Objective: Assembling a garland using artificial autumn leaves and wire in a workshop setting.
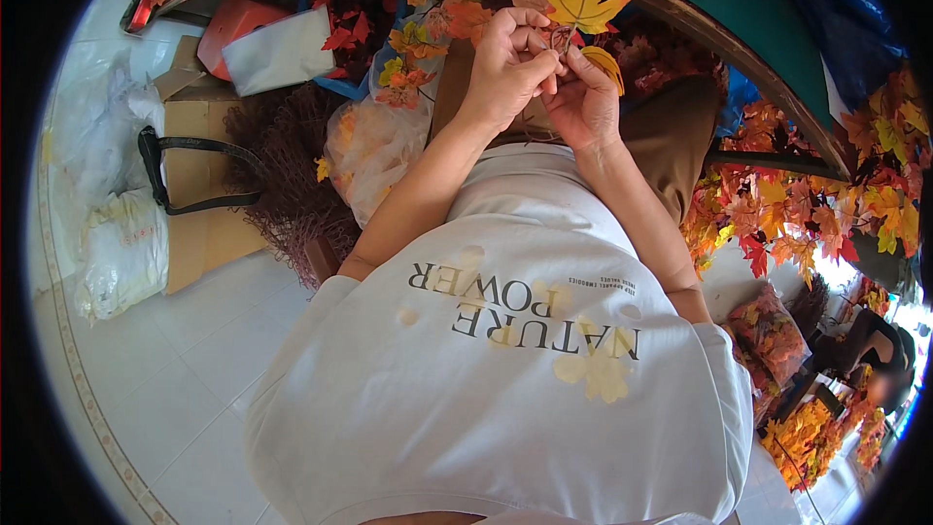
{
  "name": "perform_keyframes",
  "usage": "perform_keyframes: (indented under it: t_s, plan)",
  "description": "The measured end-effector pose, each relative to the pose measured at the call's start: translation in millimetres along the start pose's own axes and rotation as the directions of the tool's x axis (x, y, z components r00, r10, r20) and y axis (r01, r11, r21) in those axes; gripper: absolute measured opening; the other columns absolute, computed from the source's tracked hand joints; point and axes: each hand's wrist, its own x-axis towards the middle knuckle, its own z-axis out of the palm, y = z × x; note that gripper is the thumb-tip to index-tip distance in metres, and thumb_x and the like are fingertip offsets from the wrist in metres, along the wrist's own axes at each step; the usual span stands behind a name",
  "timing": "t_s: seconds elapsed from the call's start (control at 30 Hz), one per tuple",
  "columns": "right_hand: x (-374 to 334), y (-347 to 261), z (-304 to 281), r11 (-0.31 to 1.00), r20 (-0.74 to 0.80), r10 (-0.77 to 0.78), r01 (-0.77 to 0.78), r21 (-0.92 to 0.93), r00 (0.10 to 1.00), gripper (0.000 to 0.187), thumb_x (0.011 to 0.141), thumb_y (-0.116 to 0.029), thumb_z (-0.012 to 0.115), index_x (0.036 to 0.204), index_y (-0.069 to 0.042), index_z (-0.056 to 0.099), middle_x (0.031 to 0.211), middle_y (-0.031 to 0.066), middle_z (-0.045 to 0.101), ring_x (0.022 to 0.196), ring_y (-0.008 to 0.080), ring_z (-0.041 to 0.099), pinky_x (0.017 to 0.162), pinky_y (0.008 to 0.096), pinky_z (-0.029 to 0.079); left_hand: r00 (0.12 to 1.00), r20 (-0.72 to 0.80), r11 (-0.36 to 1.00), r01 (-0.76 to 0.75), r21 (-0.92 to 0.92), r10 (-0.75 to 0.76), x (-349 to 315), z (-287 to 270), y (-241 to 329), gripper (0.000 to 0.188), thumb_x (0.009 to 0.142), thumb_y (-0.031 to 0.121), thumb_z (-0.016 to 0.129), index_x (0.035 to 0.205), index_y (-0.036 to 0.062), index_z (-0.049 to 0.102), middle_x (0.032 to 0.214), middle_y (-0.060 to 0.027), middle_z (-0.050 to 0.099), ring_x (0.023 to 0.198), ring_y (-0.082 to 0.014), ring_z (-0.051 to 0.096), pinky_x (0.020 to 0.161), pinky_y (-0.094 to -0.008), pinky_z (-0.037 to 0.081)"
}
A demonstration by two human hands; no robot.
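Note:
Both my hands meet above my lap, close to the table edge. My left hand (507,73) is closed, its thumb and fingers pinching a thin reddish-brown twisted stem (561,37). Beside it, my right hand (586,102) pinches the stalk of a yellow artificial maple leaf (586,2), which stands upright above the fingertips. A second yellow-orange leaf (604,68) sticks out by the right fingers. Where stalk and stem meet is partly hidden by my fingertips. Just behind the left hand are orange and pink leaf sprays (437,19).
A green-topped table (787,68) curves across the front. Left of me are a bundle of brown stems (296,160), a plastic bag of leaves (374,151), a blue basket (355,87) and an opened cardboard box (204,204). Leaf garlands (777,214) hang at right; a person (880,350) sits beyond.

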Motion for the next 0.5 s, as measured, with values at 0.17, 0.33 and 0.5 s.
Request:
perform_keyframes:
  t_s: [0.17, 0.33, 0.5]
  plan:
    - [0.9, 1.9, -1.3, 0.995, -0.009, -0.056, 0.055, -0.080, 0.998, 0.014, 0.089, -0.014, 0.053, 0.090, 0.000, 0.057, 0.074, 0.0080, 0.059, 0.063, 0.0180, 0.056, 0.060, 0.0326, 0.051, 1.000, 0.020, 1.000, 0.006, -0.014, -0.006, 2.0, -1.6, 2.8, 0.034, 0.077, -0.009, 0.055, 0.107, 0.0010, 0.041, 0.072, -0.0047, 0.053, 0.056, -0.0107, 0.055, 0.043, -0.0203, 0.040]
    - [2.4, 5.8, -7.4, 0.952, 0.044, -0.248, 0.252, -0.174, 0.968, 0.009, 0.086, -0.008, 0.058, 0.083, -0.001, 0.060, 0.078, 0.0076, 0.063, 0.069, 0.0153, 0.061, 0.065, 0.0279, 0.052, 0.999, 0.043, 1.000, 0.005, 0.008, -0.006, 4.4, -4.4, 5.7, 0.033, 0.077, -0.009, 0.056, 0.104, -0.0001, 0.040, 0.072, -0.0050, 0.052, 0.057, -0.0099, 0.053, 0.046, -0.0214, 0.044]
    - [0.3, 8.1, -5.8, 0.928, 0.065, -0.314, 0.321, -0.191, 0.947, 0.009, 0.087, -0.008, 0.059, 0.081, -0.002, 0.061, 0.081, 0.0073, 0.064, 0.072, 0.0143, 0.062, 0.065, 0.0264, 0.052, 0.996, 0.085, 1.000, 0.003, -0.013, -0.002, 5.4, -8.3, 3.1, 0.029, 0.079, -0.007, 0.056, 0.103, 0.0012, 0.041, 0.072, -0.0045, 0.053, 0.056, -0.0085, 0.052, 0.048, -0.0203, 0.044]
